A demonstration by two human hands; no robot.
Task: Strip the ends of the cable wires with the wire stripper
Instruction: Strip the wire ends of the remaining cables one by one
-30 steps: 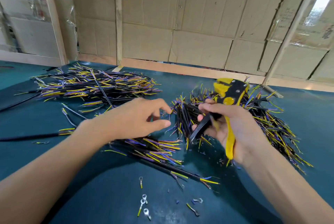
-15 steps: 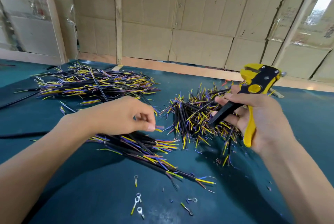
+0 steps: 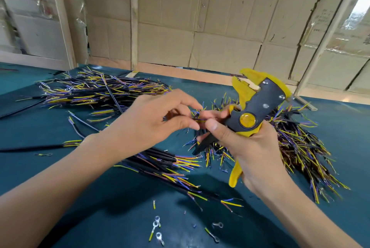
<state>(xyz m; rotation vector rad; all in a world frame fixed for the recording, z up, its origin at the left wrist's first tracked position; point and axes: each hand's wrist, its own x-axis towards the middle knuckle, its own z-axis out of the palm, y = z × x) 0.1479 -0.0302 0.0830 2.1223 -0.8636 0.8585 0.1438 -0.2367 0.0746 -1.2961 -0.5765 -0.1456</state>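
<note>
Both hands have closed together since the earlier frame: left hand [image 3: 152, 121] pinches a wire end [image 3: 198, 120] beside the right hand [image 3: 248, 147], which grips the wire stripper [image 3: 254, 111], head raised. No wire sits in it yet; cable piles [image 3: 104, 91] remain on the table [image 3: 340, 127], stripped share indeterminable.

head cam | faces forward-down | close over hands, green table [image 3: 330, 137]

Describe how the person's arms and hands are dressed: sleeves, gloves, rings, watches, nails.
Both forearms are bare, with no sleeve in view. The left hand and the right hand wear no gloves. No ring, watch or wristband shows on either. The visible nails are short and unpainted.
</note>
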